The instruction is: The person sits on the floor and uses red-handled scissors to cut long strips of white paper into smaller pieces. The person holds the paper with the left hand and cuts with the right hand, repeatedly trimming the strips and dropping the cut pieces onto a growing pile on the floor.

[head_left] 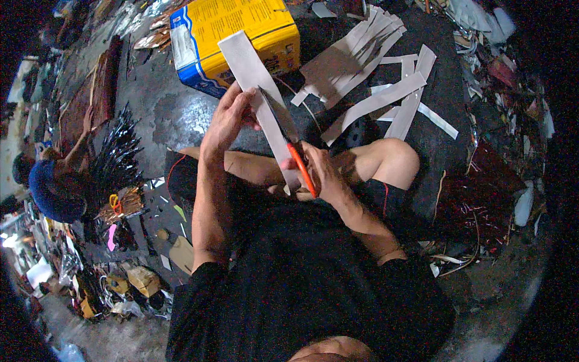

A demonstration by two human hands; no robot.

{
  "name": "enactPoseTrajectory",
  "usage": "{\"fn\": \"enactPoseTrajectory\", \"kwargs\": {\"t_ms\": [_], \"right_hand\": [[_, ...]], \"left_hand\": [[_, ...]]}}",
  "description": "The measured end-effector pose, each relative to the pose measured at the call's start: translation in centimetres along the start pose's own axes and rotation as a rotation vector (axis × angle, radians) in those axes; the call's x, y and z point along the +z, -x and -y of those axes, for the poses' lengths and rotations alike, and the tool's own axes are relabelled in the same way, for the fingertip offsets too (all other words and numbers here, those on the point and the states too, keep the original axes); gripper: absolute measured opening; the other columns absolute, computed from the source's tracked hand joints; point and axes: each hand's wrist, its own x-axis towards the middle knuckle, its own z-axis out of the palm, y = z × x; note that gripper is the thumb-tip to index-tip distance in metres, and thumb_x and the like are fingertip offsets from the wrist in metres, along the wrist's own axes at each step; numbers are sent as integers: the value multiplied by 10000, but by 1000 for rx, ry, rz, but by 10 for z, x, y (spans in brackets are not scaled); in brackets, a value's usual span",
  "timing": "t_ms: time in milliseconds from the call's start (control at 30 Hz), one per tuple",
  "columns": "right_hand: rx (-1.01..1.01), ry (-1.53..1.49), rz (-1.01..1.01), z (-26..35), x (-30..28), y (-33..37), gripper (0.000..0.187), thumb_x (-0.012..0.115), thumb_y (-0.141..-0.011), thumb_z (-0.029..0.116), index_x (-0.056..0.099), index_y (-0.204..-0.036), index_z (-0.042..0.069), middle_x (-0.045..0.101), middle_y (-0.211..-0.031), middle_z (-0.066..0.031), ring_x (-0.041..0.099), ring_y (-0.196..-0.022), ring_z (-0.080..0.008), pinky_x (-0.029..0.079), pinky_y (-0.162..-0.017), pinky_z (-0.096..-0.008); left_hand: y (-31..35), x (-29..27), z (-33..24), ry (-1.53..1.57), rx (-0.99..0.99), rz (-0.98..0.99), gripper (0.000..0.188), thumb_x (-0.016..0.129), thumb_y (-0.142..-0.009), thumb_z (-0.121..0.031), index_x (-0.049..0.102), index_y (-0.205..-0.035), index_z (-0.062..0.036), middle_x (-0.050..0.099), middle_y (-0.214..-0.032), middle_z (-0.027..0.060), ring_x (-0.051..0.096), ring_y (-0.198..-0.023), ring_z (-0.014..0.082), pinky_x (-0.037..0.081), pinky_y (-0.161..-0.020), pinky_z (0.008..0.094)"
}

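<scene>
My left hand pinches a long, pale grey-white strip near its middle, holding it slanted above my crossed legs. My right hand is closed around orange-handled scissors. Their blades lie lengthwise along the strip, pointing up toward my left fingers, with a cut running between two parts of the material. The strip's lower end hangs beside my right fingers. Just beyond my left hand stands a yellow and blue box-shaped package. To the right lie a fanned bundle of pale strips and several loose, crossing strips.
At the left a co-worker in a blue top bends beside a dark bundle of thin strips, reaching toward a reddish-brown sheet. Scraps litter the lower left. A dark red sheet lies at the right.
</scene>
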Motion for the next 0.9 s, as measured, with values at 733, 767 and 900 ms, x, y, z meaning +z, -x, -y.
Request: {"fn": "enactPoseTrajectory", "kwargs": {"t_ms": [733, 767, 900], "right_hand": [[173, -209, 51, 88, -52, -64, 475, 496, -785, 446, 499, -974, 9, 541, -858, -184, 534, -821, -345, 419, -706, -385], [153, -264, 67, 90, -52, -68, 468, 493, -789, 442, 499, -972, 11, 539, -858, -185, 529, -824, -351, 416, -712, -388], [34, -222, 50, 85, -49, -67, 449, 503, -790, 427, 497, -970, 16, 539, -838, -175, 533, -781, -343, 419, -681, -391]], "left_hand": [[18, 28, -42, -176, 260, 4, 272, 424, -895, -255, 445, -1039, -25, 531, -725, 43, 524, -547, 108, 439, -440, 225], [18, 26, -40, -156, 246, 15, 283, 427, -895, -252, 441, -1066, -26, 532, -763, 39, 522, -591, 107, 440, -478, 227], [22, 24, -48, -146, 126, 66, 322, 436, -890, -231, 435, -1151, -44, 537, -900, 22, 519, -770, 104, 447, -608, 237]]}}
